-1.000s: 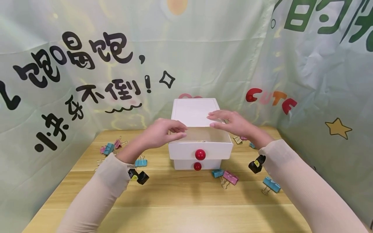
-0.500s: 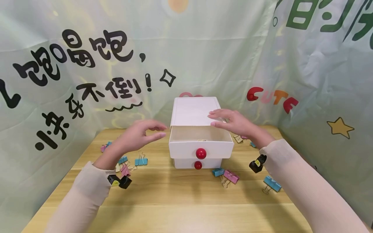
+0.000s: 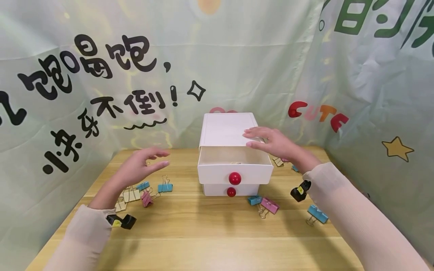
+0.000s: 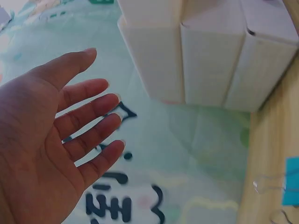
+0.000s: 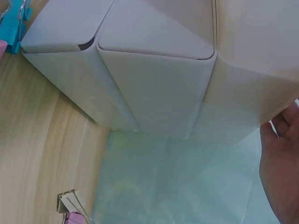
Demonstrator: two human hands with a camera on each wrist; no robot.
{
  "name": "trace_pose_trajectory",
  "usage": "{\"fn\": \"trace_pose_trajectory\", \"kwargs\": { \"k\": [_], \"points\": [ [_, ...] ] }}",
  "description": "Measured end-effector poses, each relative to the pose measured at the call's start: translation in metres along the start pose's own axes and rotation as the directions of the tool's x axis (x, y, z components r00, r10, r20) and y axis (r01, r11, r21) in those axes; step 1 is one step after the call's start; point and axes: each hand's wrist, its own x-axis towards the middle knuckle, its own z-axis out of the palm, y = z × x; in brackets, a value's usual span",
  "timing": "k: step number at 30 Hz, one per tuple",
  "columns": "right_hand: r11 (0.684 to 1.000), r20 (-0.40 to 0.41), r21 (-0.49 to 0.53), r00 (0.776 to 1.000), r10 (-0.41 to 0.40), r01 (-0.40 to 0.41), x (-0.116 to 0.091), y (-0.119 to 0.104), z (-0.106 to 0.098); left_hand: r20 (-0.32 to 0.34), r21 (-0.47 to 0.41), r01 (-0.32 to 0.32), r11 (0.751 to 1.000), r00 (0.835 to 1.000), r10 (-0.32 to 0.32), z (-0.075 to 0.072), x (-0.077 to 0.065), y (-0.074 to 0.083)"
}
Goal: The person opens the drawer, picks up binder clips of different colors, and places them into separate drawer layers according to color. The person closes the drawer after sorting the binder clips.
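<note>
A white drawer box [image 3: 228, 130] stands at the middle of the table. Its upper drawer [image 3: 215, 174], with a red knob, is pulled out, and a bit of something metallic shows inside. Beneath it, the lower drawer [image 3: 213, 190] has a smaller-looking red knob. My right hand [image 3: 272, 143] rests on the box's top right edge, fingers extended. My left hand [image 3: 137, 167] hovers to the left of the box, holding nothing, its fingers spread in the left wrist view. Below it lie binder clips: cream [image 3: 131, 195], pink [image 3: 147, 198] and blue [image 3: 165, 188].
In front of the box lie a blue clip [image 3: 254, 200] and a pink clip [image 3: 269, 205]. Another blue clip [image 3: 317, 214] lies farther right, near my right forearm. More clips, one cream [image 3: 278, 162], sit behind my right wrist. A printed cloth [image 3: 237, 67] hangs behind the wooden table [image 3: 210, 233].
My left hand has moved left, from the box's front edge to above the left clips, uncovering several of them. My right hand has stayed on the box.
</note>
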Motion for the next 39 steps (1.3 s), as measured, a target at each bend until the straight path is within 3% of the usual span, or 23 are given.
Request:
{"fn": "trace_pose_trajectory", "kwargs": {
  "k": [7,12,21,29,39],
  "points": [
    [1.000,0.002,0.008,1.000,0.000,0.000,0.002,-0.002,0.003,-0.045,0.012,0.056,0.998,0.997,-0.055,0.006,-0.026,-0.035],
    [1.000,0.001,0.014,1.000,0.005,-0.005,0.002,-0.003,0.002,-0.048,0.053,0.116,0.992,0.992,-0.114,0.010,-0.043,-0.055],
    [1.000,-0.003,0.008,1.000,0.000,0.000,0.001,-0.004,0.000,-0.043,0.138,0.152,0.979,0.988,-0.147,0.017,-0.064,-0.087],
    [1.000,-0.010,0.008,1.000,0.004,-0.004,0.000,0.000,0.001,-0.011,0.189,0.201,0.961,0.979,-0.202,0.021,-0.074,-0.107],
    [1.000,-0.014,0.007,1.000,0.011,-0.011,-0.002,-0.001,0.002,0.031,0.288,0.208,0.935,0.973,-0.227,0.035,-0.083,-0.125]
  ]
}}
